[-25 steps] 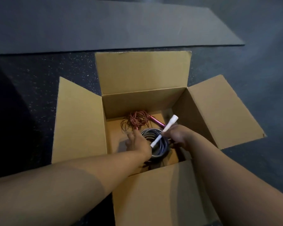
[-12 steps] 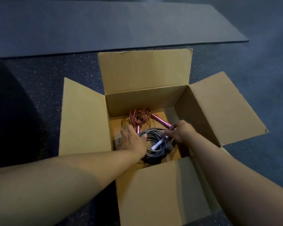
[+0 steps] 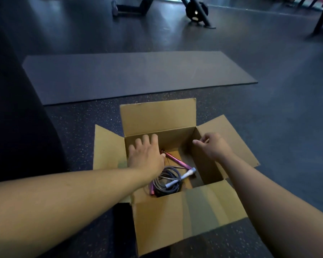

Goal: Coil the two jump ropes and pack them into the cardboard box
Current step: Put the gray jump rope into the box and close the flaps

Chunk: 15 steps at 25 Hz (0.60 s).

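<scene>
One cardboard box (image 3: 190, 207) sits open on the floor with four flaps spread, and inside it lie two jump ropes: a grey rope (image 3: 169, 180) coiled at the near end of the box, its white handle (image 3: 181, 177) slanting from near-left to far-right, and a red rope (image 3: 163, 152) farther in, whose pink handle (image 3: 177, 161) slants the other way. Two hands hover over the box holding nothing, the left hand (image 3: 146, 155) flat with fingers straight above the red rope, the right hand (image 3: 212, 146) loosely curled over the box's right wall. Beyond the box lies one dark mat (image 3: 134, 75).

no readable text, labels or numbers anywhere
</scene>
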Each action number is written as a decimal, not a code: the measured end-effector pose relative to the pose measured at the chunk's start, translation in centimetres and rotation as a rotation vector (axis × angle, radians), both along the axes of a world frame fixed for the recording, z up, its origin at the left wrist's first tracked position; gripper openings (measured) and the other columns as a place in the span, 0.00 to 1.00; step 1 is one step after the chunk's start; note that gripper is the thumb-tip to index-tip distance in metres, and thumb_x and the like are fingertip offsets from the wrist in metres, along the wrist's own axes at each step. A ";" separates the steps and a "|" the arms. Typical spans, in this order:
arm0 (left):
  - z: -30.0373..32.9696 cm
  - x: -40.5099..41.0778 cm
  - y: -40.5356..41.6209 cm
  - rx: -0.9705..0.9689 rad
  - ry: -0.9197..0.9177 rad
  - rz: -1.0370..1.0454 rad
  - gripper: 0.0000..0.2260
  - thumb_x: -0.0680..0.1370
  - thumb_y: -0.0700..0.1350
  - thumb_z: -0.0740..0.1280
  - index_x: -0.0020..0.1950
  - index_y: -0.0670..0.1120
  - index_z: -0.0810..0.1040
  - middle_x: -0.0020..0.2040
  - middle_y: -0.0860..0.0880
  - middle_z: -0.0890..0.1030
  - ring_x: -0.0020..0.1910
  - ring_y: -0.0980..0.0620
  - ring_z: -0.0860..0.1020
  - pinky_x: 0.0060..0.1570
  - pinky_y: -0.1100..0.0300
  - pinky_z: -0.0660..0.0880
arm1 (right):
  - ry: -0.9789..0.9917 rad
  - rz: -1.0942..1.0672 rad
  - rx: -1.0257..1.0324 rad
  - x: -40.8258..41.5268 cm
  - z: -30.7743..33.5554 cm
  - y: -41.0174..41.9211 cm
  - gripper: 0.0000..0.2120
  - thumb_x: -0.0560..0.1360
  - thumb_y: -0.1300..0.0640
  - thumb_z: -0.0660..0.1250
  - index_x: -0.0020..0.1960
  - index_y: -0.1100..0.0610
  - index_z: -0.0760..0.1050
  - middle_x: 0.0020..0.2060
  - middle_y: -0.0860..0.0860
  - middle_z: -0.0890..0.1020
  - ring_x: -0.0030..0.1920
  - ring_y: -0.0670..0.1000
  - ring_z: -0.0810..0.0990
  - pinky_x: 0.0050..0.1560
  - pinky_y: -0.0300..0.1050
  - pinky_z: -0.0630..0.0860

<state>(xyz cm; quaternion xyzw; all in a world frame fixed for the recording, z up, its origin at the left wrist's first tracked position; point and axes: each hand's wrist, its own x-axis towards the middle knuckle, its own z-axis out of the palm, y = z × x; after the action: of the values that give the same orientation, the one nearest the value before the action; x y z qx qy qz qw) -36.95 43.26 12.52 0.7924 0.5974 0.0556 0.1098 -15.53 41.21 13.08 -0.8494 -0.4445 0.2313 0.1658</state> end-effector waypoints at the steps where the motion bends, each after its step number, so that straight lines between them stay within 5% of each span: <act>1: 1.0 -0.4 0.0 0.057 0.037 -0.036 0.25 0.81 0.58 0.63 0.75 0.49 0.63 0.70 0.44 0.72 0.69 0.41 0.71 0.66 0.45 0.68 | -0.055 -0.003 0.017 0.8 0.7 -0.3 0.12 0.79 0.43 0.68 0.47 0.51 0.76 0.44 0.53 0.83 0.44 0.51 0.80 0.45 0.50 0.82; 5: 2.9 -2.8 0.0 0.161 0.299 -0.005 0.28 0.82 0.60 0.61 0.77 0.48 0.60 0.73 0.41 0.69 0.72 0.38 0.68 0.71 0.39 0.65 | -0.377 -0.041 -0.016 4.1 2.8 -1.9 0.18 0.78 0.38 0.66 0.59 0.51 0.79 0.63 0.57 0.79 0.66 0.61 0.74 0.66 0.61 0.74; 8: 2.6 -5.0 0.3 0.162 0.472 0.163 0.34 0.81 0.62 0.60 0.81 0.48 0.54 0.81 0.37 0.59 0.79 0.31 0.57 0.74 0.31 0.57 | -0.440 -0.099 -0.177 6.8 2.2 -3.3 0.28 0.76 0.32 0.65 0.67 0.50 0.74 0.72 0.59 0.71 0.71 0.67 0.68 0.71 0.65 0.67; 12: 1.8 -5.9 -0.3 -0.004 0.270 0.431 0.36 0.81 0.59 0.64 0.82 0.48 0.50 0.82 0.34 0.53 0.77 0.30 0.60 0.70 0.34 0.68 | -0.286 -0.147 -0.359 7.9 0.6 -4.3 0.39 0.72 0.26 0.63 0.74 0.49 0.67 0.74 0.61 0.69 0.74 0.67 0.67 0.72 0.67 0.63; 15: 1.5 -5.5 -1.1 -0.006 0.213 0.426 0.36 0.81 0.57 0.65 0.81 0.47 0.52 0.80 0.34 0.57 0.74 0.34 0.65 0.63 0.42 0.75 | -0.333 -0.116 -0.253 7.0 0.6 -4.8 0.35 0.74 0.30 0.65 0.72 0.51 0.69 0.72 0.61 0.70 0.72 0.66 0.68 0.71 0.66 0.65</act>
<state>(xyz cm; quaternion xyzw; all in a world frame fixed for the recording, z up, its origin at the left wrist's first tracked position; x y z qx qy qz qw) -42.49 42.15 14.06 0.6497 0.7594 -0.0084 0.0343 -8.51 36.46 13.70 -0.9141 -0.3835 0.1319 -0.0050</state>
